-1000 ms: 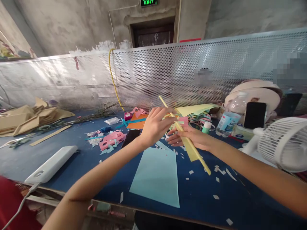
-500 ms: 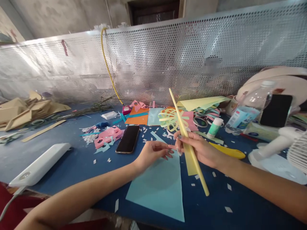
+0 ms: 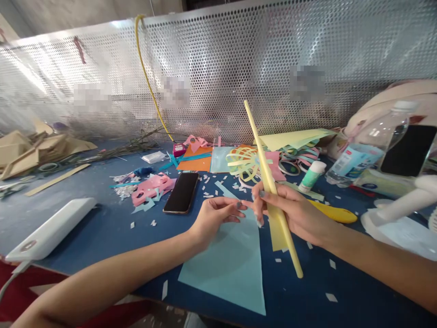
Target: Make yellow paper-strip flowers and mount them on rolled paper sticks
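Our right hand (image 3: pixel 297 212) is closed round a slim rolled tube of pale yellow paper (image 3: pixel 262 157), thumb across it; the tube slants through the grip, both ends sticking out free. Our left hand (image 3: pixel 213 218) has fingers curled nearly together, tips meeting the right's; can't tell if they pinch anything. Step in hand looks like holding and adjusting the tube; next move probably calls for a light, steady right grip, since thin paper should dent easily. Nearest, below our hands: flat light-blue paper sheet (image 3: pixel 225 273) on the blue tabletop (image 3: pixel 119 237). Beyond: black smartphone (image 3: pixel 181 193) left, white-and-green glue stick (image 3: pixel 312 176) right. Farthest: perforated metal screen (image 3: pixel 221 59).
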A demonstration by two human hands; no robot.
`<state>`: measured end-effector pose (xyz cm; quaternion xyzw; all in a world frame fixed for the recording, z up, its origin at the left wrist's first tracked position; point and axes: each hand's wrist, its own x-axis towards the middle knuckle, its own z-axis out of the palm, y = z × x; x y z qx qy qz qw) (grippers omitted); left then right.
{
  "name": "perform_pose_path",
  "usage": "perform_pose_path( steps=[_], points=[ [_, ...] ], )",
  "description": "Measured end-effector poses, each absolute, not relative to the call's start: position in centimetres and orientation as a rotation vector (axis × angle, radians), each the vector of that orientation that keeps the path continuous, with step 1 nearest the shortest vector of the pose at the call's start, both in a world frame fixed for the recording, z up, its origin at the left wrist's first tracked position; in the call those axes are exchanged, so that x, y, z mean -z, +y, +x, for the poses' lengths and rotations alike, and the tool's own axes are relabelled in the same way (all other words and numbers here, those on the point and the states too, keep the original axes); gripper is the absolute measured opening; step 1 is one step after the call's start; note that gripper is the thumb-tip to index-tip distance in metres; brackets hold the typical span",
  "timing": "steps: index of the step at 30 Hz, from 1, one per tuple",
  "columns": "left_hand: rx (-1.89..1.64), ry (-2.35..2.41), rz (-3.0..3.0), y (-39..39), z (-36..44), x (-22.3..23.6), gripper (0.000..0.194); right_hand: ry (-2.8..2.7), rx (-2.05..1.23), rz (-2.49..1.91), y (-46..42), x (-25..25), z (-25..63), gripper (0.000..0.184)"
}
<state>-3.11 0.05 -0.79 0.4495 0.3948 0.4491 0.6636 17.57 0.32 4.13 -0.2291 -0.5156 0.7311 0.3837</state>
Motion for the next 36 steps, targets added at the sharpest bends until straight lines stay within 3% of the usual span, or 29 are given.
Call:
perform_pose_path(
  steps=[36],
  points=[
    [-1.053, 0.867, 0.919, -0.5, -2.8, 0.2, 0.022, -1.224, -1.956, -0.585, -1.9, -4.0, 16.5, 0.017]
  ],
)
